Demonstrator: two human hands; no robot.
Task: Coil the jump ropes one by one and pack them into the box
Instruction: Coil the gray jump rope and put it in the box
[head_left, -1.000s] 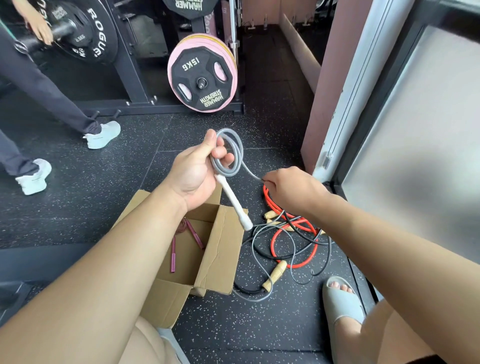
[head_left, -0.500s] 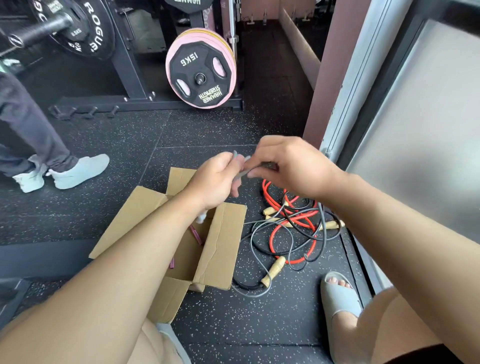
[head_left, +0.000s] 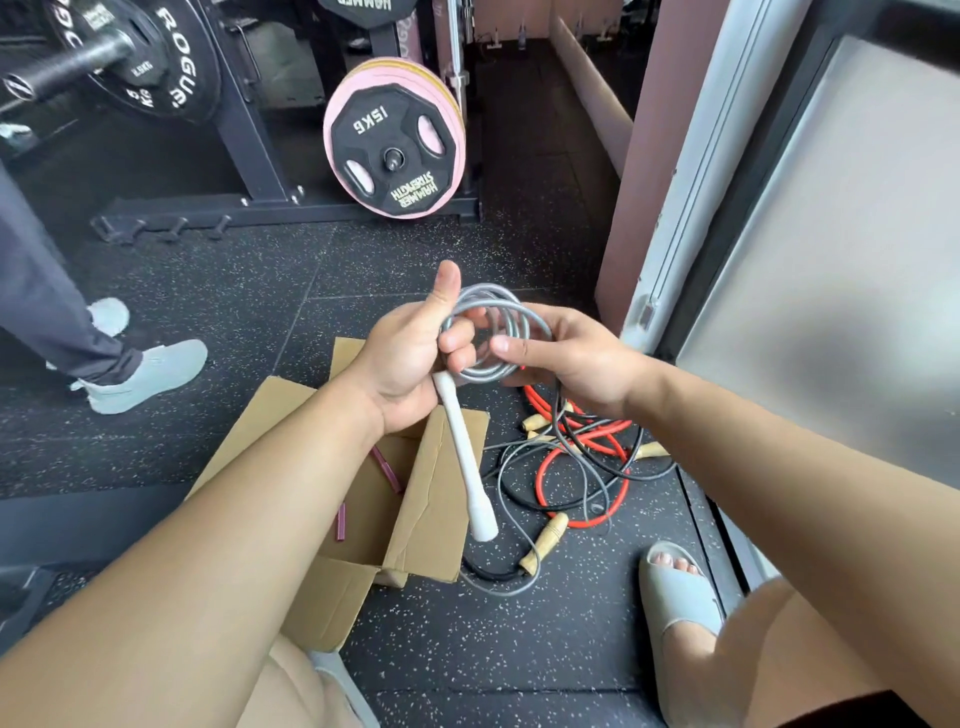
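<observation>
Left fingers (head_left: 457, 343): curling round the grey plastic rope coil (head_left: 511, 322) at frame centre, thumb sticking up; a white tapered handle (head_left: 467, 462) is hanging below the left hand (head_left: 400, 358).
Right fingers (head_left: 506, 344): pinching the coil's right side, right hand (head_left: 571, 358) probably laying a loop.
Doing it well: keeping loops equal and drawing the trailing cord free of the tangled red and black ropes (head_left: 597, 434), lower right.
Destination: open brown cardboard box (head_left: 431, 499), waiting lower centre-left.

Grey jump rope (head_left: 524, 318) looped in a coil at centre frame, white handle (head_left: 467, 462) hanging down.
Below, open cardboard box (head_left: 431, 499) on floor, maroon rope (head_left: 387, 470) inside; just right, loose tangle of red, black and grey ropes (head_left: 592, 432).
</observation>
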